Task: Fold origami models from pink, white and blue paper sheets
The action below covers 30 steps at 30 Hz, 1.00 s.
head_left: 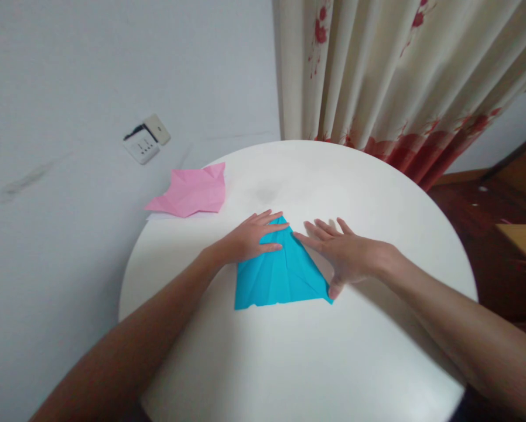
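Note:
A creased sheet of blue paper (pixel 284 275) lies on the white round table, its top narrowing to a point and its right side slanting down to a corner. My left hand (pixel 249 237) rests on its upper left part, fingers spread and pointing right, covering some of that edge. On the other side, my right hand (pixel 346 252) is spread along the slanted right edge. Its thumb touches the lower right corner, and the index fingertip is at the edge higher up. Neither hand grips the paper.
A crumpled pink paper (pixel 195 190) lies over white paper at the table's (pixel 307 357) back left edge. A wall socket (pixel 142 145) is on the wall to the left. A cream and red curtain (pixel 377 76) hangs behind the table, and a wooden piece of furniture (pixel 520 239) stands at the right.

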Each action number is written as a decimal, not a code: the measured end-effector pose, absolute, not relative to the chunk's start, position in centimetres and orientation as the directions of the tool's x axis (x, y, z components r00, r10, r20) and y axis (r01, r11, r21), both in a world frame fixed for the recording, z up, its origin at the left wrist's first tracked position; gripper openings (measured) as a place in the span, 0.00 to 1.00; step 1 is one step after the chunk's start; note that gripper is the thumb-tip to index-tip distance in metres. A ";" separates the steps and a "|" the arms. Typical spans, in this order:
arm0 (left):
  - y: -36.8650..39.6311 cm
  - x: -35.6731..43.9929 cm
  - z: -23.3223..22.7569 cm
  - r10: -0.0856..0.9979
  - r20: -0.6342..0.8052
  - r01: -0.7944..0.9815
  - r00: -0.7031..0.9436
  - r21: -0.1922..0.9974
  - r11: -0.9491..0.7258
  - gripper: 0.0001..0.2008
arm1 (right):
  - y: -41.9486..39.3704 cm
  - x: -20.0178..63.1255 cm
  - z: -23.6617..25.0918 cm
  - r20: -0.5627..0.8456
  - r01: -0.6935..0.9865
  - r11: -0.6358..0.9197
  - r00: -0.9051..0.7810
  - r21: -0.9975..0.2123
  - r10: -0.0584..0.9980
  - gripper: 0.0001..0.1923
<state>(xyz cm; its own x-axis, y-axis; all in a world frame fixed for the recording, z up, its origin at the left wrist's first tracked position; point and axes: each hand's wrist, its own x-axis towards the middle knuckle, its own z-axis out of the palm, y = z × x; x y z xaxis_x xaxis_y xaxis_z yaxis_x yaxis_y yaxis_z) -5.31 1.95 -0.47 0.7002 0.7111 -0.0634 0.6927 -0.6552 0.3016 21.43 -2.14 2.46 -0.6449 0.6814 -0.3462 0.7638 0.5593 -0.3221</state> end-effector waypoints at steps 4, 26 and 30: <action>1.9 -5.3 -0.4 0.716 -0.061 0.696 0.696 0.302 -0.651 0.29 | -2.3 21.7 2.6 -0.328 0.749 0.565 -0.661 -0.346 0.675 0.71; 1.3 -5.9 1.5 0.595 -0.051 0.585 0.802 0.261 -0.768 0.17 | -0.1 18.6 0.2 0.044 0.736 0.542 -0.577 -0.406 0.816 0.28; 0.9 -6.1 1.9 0.552 -0.064 0.553 0.831 0.193 -0.810 0.19 | -0.1 18.5 0.0 0.034 0.738 0.538 -0.577 -0.408 0.816 0.28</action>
